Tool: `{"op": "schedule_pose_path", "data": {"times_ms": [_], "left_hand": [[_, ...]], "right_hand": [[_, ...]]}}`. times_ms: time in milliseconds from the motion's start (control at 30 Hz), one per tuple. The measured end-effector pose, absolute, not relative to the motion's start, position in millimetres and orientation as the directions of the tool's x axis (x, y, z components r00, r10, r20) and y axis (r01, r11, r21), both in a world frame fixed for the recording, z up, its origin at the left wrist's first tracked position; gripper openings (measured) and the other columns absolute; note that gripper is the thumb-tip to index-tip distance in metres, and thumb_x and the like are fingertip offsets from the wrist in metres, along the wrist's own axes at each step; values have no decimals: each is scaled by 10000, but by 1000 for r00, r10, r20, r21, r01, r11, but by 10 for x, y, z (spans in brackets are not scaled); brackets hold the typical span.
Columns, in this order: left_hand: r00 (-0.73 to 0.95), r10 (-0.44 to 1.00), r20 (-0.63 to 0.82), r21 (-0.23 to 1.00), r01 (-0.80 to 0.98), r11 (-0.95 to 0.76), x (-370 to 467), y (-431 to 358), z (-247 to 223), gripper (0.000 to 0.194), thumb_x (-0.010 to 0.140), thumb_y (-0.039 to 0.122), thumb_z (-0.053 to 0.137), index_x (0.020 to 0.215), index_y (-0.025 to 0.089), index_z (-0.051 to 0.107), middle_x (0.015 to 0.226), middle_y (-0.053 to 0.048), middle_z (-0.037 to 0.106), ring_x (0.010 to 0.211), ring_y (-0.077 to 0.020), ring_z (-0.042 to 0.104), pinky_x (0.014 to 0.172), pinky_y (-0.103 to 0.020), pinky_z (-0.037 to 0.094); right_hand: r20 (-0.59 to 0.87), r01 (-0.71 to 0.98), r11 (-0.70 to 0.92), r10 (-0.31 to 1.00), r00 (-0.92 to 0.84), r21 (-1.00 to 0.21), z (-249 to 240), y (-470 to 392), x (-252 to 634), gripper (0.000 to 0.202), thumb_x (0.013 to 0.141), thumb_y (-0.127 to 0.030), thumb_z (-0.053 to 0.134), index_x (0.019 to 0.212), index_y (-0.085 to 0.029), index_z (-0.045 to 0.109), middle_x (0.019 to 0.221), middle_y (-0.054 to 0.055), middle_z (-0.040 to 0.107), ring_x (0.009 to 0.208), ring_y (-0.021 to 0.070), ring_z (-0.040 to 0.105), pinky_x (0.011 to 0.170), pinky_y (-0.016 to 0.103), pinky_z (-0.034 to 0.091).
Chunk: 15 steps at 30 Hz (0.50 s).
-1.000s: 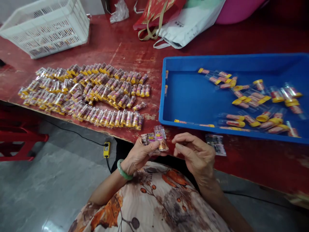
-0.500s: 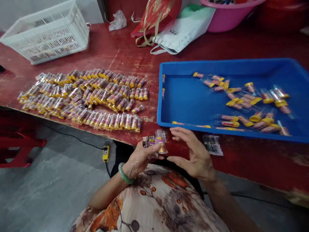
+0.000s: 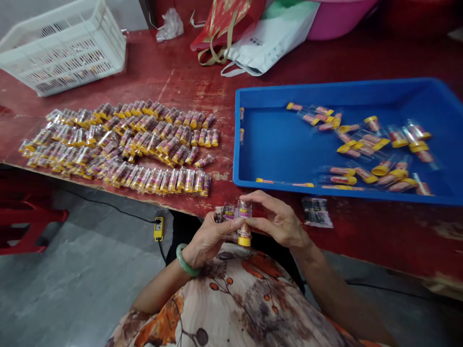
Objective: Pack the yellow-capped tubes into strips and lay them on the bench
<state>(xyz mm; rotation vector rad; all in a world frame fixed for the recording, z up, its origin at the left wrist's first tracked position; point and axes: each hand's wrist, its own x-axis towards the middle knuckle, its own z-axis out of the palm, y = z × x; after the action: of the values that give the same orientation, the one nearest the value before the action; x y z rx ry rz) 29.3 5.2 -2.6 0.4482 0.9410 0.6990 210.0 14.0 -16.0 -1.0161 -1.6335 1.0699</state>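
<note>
My left hand [image 3: 211,236], with a green bangle at its wrist, grips a small clear tube [image 3: 244,233] that stands upright with its yellow cap down. Printed clear wrappers [image 3: 226,212] are fanned out in the same hand, left of the tube. A purple and yellow printed wrapper covers the tube's upper part. From the right, my right hand [image 3: 280,224] closes on that upper part, thumb on its side and forefinger at its top. More printed wrappers [image 3: 317,212] lie on the red table [image 3: 220,185], to the right of my right hand.
Left on the table are rows of wrapped yellow-capped tubes [image 3: 155,140]. A blue tray [image 3: 267,185] holds several loose tubes. Behind stand a white basket [image 3: 68,60], bags [image 3: 269,41] and a pink basin [image 3: 336,19]. A red stool [image 3: 36,221] is at the left.
My right hand has moved left and closed from an open curve onto the tube's top. The tube now stands more upright, its yellow cap showing below the left thumb. The view has shifted slightly.
</note>
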Motion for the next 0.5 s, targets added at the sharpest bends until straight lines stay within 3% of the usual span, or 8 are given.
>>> {"op": "schedule_pose_path", "data": {"times_ms": [133, 200, 333, 433, 500], "left_hand": [[427, 706, -564, 599, -376, 707, 286, 86, -46, 310, 666, 296, 812, 906, 129, 708, 780, -44, 701, 639, -156, 638, 634, -304, 521], [433, 723, -538, 597, -409, 690, 292, 107, -65, 299, 690, 290, 796, 926, 130, 708, 776, -42, 701, 625, -144, 628, 643, -298, 515], [345, 745, -572, 572, -483, 663, 335, 144, -87, 320, 683, 270, 803, 958, 138, 707, 860, -54, 717, 685, -144, 647, 674, -273, 509], [310, 752, -582, 544, -539, 643, 390, 139, -76, 329, 697, 269, 793, 989, 146, 702, 913, -64, 724, 760, -170, 669, 699, -278, 521], [316, 761, -567, 542, -553, 633, 419, 117, -74, 317, 710, 261, 784, 993, 145, 700, 927, -66, 726, 805, -180, 676, 735, -282, 526]], "right_hand": [[176, 137, 213, 955, -240, -967, -184, 126, 2133, 343, 844, -270, 644, 1182, -224, 617, 1146, 74, 638, 1057, 221, 607, 935, 373, 486], [227, 163, 263, 951, -211, -951, -158, 109, 2167, 386, 835, -294, 656, 1212, -230, 597, 1164, 82, 608, 1017, 219, 612, 903, 385, 502], [496, 395, 522, 850, -176, -756, -67, -26, 2118, 442, 756, -270, 747, 1171, -219, 603, 1049, 78, 611, 933, 212, 618, 796, 354, 529], [571, 589, 529, 810, -135, -611, -101, -175, 1945, 444, 743, -294, 766, 1128, -177, 578, 842, 54, 647, 727, 180, 635, 626, 291, 529], [593, 685, 477, 801, -81, -551, -188, -236, 1835, 473, 763, -305, 747, 1166, -163, 544, 866, 81, 670, 730, 199, 654, 613, 301, 539]]}}
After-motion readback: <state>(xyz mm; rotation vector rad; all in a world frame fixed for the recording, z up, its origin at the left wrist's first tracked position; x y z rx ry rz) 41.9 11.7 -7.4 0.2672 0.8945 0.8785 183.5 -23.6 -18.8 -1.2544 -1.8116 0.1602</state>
